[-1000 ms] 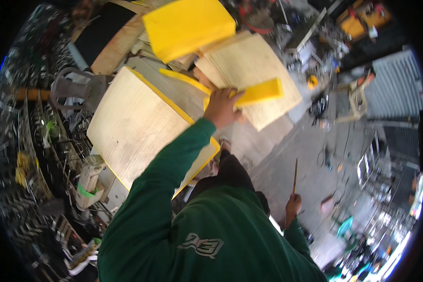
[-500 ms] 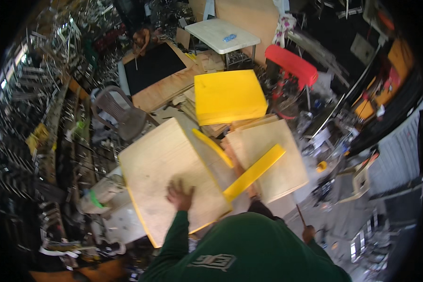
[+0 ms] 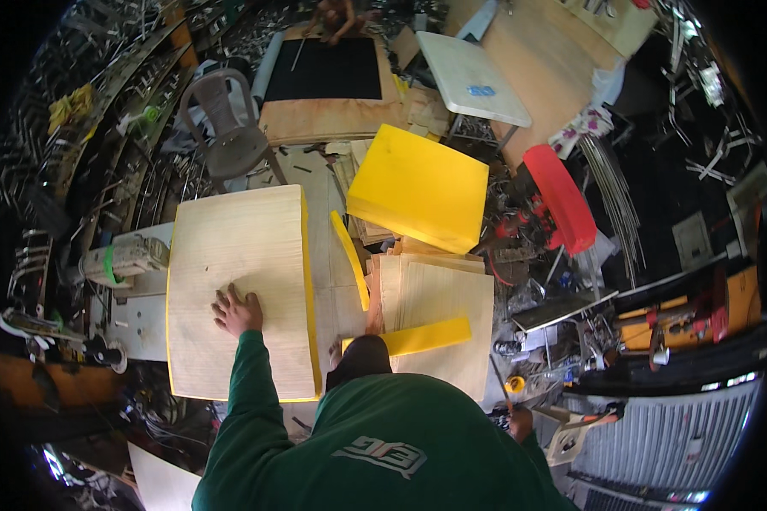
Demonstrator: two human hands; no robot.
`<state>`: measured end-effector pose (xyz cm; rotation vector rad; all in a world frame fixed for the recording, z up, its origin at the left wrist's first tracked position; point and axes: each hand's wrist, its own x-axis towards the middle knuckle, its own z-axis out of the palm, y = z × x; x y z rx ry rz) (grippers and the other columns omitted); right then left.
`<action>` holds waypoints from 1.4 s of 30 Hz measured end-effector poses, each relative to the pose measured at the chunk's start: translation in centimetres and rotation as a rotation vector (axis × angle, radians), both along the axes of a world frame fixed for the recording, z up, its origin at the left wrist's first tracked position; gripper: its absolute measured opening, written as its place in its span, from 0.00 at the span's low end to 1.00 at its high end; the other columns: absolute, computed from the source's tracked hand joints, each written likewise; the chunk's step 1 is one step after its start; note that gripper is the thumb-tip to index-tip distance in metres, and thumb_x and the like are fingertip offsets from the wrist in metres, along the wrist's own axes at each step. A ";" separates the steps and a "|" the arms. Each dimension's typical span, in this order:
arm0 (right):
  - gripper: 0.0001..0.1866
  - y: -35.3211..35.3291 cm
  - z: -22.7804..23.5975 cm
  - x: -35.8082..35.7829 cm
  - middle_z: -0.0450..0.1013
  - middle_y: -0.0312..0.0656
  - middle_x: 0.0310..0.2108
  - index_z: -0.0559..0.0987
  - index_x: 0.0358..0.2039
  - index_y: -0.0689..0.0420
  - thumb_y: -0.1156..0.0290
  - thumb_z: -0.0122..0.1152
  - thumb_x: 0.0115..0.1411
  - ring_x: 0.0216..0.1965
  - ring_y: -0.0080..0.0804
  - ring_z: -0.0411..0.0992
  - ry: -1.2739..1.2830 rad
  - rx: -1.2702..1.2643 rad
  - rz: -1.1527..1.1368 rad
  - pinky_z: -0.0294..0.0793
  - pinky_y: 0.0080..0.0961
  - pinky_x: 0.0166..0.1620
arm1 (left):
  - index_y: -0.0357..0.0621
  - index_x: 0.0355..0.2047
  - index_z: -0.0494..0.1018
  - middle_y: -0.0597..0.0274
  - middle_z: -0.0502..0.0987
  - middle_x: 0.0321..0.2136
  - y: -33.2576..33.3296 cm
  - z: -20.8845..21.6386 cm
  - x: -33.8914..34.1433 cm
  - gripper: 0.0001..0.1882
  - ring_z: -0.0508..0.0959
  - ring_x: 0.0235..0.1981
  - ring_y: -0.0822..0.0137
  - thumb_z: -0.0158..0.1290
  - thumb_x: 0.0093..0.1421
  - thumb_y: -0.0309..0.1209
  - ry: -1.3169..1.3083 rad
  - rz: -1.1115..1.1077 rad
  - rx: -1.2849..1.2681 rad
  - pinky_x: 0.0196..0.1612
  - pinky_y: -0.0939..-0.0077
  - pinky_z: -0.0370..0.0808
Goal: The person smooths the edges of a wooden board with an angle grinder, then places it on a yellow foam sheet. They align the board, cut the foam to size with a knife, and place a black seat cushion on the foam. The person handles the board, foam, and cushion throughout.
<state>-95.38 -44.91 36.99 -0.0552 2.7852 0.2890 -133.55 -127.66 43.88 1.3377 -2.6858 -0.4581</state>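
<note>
Pale wood-grained board [image 3: 260, 243], edged in yellow, lies face up before the person, to the left; what supports it is largely hidden beneath it. Left hand [image 3: 238, 310]: placed on the board's face, palm down, fingers spread and pointing to the upper left, gripping nothing. Right hand [image 3: 520, 423]: held low at the person's right side, its fingers apparently curled around the lower end of a thin stick [image 3: 500, 385]; the exact hold is partly obscured. To the right of the board, a narrow, slightly curved yellow strip [image 3: 349, 260] lies apart from it. Further right, a stack of pale panels [image 3: 443, 294] carries a broader yellow bar [image 3: 426, 335] across its near part. Beyond the stack, a yellow block [image 3: 418, 189] sits at an angle. A brown plastic chair [image 3: 234, 140] stands past the board's far edge, near a black sheet [image 3: 325, 72], over which a second person's hand [image 3: 336, 39] is noted. A white table [image 3: 464, 72] stands at the far side, and a red padded piece [image 3: 561, 200] is located right of the yellow block.
</note>
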 end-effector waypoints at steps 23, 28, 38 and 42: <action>0.16 -30.5 16.6 -73.5 0.75 0.38 0.25 0.82 0.39 0.63 0.61 0.61 0.74 0.25 0.24 0.72 -0.001 -0.915 -0.517 0.70 0.26 0.28 | 0.57 0.78 0.62 0.52 0.60 0.78 -21.2 -2.7 -28.6 0.44 0.56 0.78 0.42 0.46 0.70 0.67 -0.123 0.639 -0.155 0.76 0.36 0.52; 0.14 -38.2 19.0 -84.7 0.73 0.35 0.23 0.82 0.39 0.63 0.64 0.58 0.74 0.23 0.20 0.69 -0.039 -0.917 -0.295 0.67 0.24 0.27 | 0.56 0.78 0.61 0.51 0.60 0.78 -21.0 -2.1 -28.5 0.44 0.56 0.78 0.41 0.50 0.69 0.63 -0.044 0.645 -0.159 0.77 0.36 0.50; 0.13 -69.4 18.2 -98.0 0.76 0.36 0.34 0.82 0.54 0.64 0.71 0.56 0.76 0.28 0.22 0.74 -0.430 -1.013 0.204 0.76 0.25 0.32 | 0.51 0.79 0.58 0.47 0.57 0.79 -20.9 -0.9 -27.6 0.45 0.50 0.81 0.40 0.50 0.68 0.60 0.079 0.645 0.038 0.79 0.35 0.45; 0.14 -87.0 14.9 -96.5 0.78 0.36 0.35 0.83 0.55 0.63 0.70 0.59 0.75 0.28 0.21 0.73 -0.750 -0.996 0.401 0.73 0.23 0.30 | 0.50 0.79 0.59 0.47 0.57 0.79 -20.8 -0.4 -27.3 0.45 0.49 0.81 0.40 0.51 0.68 0.59 0.159 0.649 0.028 0.79 0.35 0.44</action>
